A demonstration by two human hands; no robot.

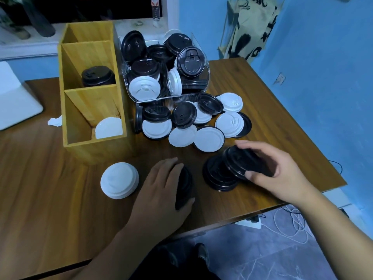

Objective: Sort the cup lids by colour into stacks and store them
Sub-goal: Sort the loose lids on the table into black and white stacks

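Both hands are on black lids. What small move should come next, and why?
Probably lower the black lid that the right hand grips onto the black stack just under it: it leans tilted on that stack and is the same colour. The left hand holds a second black pile nearby, to merge afterwards.

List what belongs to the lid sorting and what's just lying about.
Job: black lid stack in left hand; black plastic lid in right hand; white lid stack; mixed lid pile; clear plastic bin; yellow wooden divided box.
Lying about: white paper scrap; patterned paper bag.

blue wall (pixel 323 67), grey floor (pixel 262 259)
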